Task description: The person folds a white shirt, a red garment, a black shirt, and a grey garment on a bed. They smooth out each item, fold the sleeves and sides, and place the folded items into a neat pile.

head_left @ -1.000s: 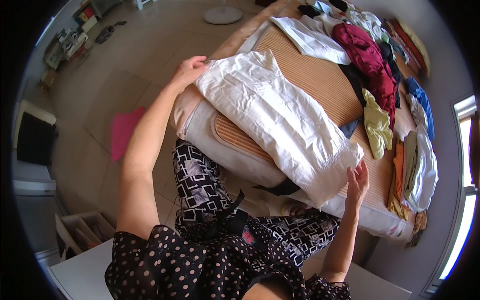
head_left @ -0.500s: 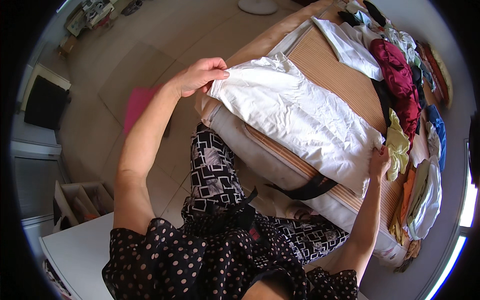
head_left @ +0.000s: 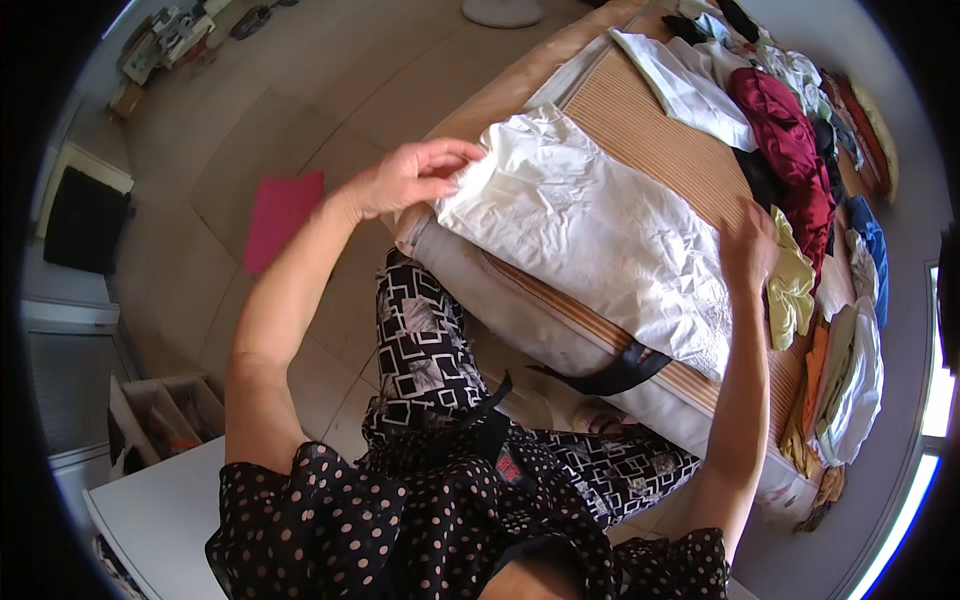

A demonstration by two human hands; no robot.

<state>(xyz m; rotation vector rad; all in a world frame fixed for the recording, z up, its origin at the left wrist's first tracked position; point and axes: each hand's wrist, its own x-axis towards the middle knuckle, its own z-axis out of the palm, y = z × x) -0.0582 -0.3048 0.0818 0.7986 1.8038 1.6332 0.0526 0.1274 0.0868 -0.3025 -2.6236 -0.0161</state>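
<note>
A wrinkled white garment, folded into a long shape, lies spread across the striped mat on the bed. At its left end is my left hand, with thumb and fingers apart at the cloth's edge. My right hand is over the mat at the garment's right end, close to a pale yellow cloth. Its fingers are smeared by motion, so I cannot make out their pose.
Beyond the white garment lie another white piece, a maroon garment and several heaped clothes. Folded clothes rest at the right edge. A black strap hangs over the bed's near side. A pink object is at the left.
Both hands have loosened from the white garment, which now lies flatter on the mat. My left hand has opened its pinch; the right has moved up from the near corner.
</note>
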